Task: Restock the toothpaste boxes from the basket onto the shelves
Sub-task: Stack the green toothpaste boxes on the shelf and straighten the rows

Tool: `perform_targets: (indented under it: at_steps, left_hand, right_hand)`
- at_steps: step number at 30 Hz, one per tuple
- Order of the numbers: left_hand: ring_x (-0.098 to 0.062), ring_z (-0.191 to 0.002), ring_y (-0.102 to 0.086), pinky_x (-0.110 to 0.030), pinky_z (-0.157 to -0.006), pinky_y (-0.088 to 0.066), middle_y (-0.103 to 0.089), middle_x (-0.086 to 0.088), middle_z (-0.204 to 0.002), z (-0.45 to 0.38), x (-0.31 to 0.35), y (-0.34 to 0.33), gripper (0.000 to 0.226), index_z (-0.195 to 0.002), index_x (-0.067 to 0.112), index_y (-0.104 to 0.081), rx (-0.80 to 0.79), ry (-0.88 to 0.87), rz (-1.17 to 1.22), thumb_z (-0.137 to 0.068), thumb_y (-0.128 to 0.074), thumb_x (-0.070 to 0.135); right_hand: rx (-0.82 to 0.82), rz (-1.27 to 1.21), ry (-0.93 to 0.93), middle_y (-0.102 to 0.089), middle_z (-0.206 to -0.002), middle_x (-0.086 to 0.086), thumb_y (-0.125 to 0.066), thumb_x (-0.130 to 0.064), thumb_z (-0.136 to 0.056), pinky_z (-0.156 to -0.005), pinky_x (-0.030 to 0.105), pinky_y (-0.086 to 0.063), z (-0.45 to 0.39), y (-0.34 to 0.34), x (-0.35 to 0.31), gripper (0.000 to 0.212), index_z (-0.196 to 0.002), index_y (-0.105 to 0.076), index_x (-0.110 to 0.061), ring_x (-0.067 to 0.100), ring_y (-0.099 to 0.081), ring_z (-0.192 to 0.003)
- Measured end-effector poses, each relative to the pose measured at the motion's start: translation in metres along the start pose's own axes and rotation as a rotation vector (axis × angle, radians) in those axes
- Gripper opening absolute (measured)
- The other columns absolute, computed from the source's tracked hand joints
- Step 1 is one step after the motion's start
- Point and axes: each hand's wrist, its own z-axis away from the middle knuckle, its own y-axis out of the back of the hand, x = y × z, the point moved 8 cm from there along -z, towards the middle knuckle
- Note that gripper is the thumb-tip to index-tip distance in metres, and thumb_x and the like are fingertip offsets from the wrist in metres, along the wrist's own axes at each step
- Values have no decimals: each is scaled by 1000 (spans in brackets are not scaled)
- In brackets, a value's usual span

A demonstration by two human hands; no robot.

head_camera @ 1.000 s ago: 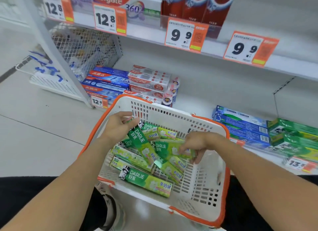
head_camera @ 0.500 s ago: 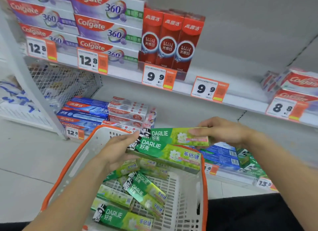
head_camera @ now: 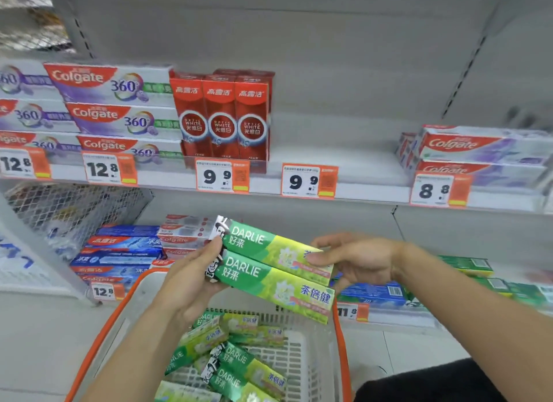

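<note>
Two green Darlie toothpaste boxes are held stacked above the basket: an upper box (head_camera: 269, 246) and a lower box (head_camera: 269, 285). My left hand (head_camera: 191, 282) grips their left ends. My right hand (head_camera: 356, 258) holds the right end of the upper box, thumb on its face. The white basket with an orange rim (head_camera: 119, 321) sits below, with several more Darlie boxes (head_camera: 236, 362) lying loose inside. The middle shelf (head_camera: 338, 159) has a bare stretch behind a 9.9 price tag (head_camera: 309, 180).
Colgate 360 boxes (head_camera: 119, 114) and red Optic White boxes (head_camera: 221, 120) fill the middle shelf's left part; Colgate boxes (head_camera: 478, 150) stand at its right. The bottom shelf holds blue boxes (head_camera: 119, 252) left and blue and green boxes (head_camera: 466, 270) right. A wire rack (head_camera: 68, 210) is at left.
Both hands took boxes out of the basket and raised them together into a stack of two. The view tilted up toward the middle shelf.
</note>
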Motion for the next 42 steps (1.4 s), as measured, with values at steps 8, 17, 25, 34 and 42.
perform_targets:
  at_steps: [8, 17, 25, 34, 42]
  left_hand:
    - [-24, -84, -74, -46, -77, -57, -76, -14, -101, 2, 21, -49, 26, -99, 2, -72, -12, -77, -43, -91, -61, 23]
    - [-22, -85, -70, -43, -80, -57, -77, -11, -95, 14, 52, -123, 30, -98, 2, -70, -69, -226, -41, -85, -62, 28]
    - [-17, -105, -70, -36, -91, -55, -75, -3, -111, 7, 117, -176, 42, -116, 8, -66, -130, -544, -381, -91, -57, 41]
    - [-15, -98, -60, -30, -88, -51, -63, -1, -115, -3, 136, -151, 44, -125, 15, -57, 228, -962, -895, -87, -75, 28]
    - [-22, -121, -48, -35, -107, -38, -50, -4, -127, -9, 103, -155, 52, -138, 8, -50, 207, -986, -1071, -88, -66, 12]
  right_hand:
    - [0, 18, 79, -66, -130, 15, -74, -22, -86, -91, 53, -57, 36, 32, 1, 48, -131, -61, -10, 33, -63, -118]
    - [380, 187, 418, -72, -120, 1, -84, -7, -75, -88, 57, -57, 98, 68, -28, 78, -141, -52, -32, 30, -71, -106]
    - [764, 366, 687, -75, -111, -10, -89, -9, -66, -94, 33, -57, 159, 109, -98, 77, -133, -61, -31, 9, -71, -104]
    - [885, 530, 772, -71, -118, -16, -90, -4, -69, -98, 39, -56, 147, 131, -150, 74, -126, -65, -44, 7, -70, -104]
    - [788, 530, 723, -71, -121, -10, -83, 3, -76, -98, 36, -56, 106, 147, -153, 72, -134, -62, -35, 9, -71, -105]
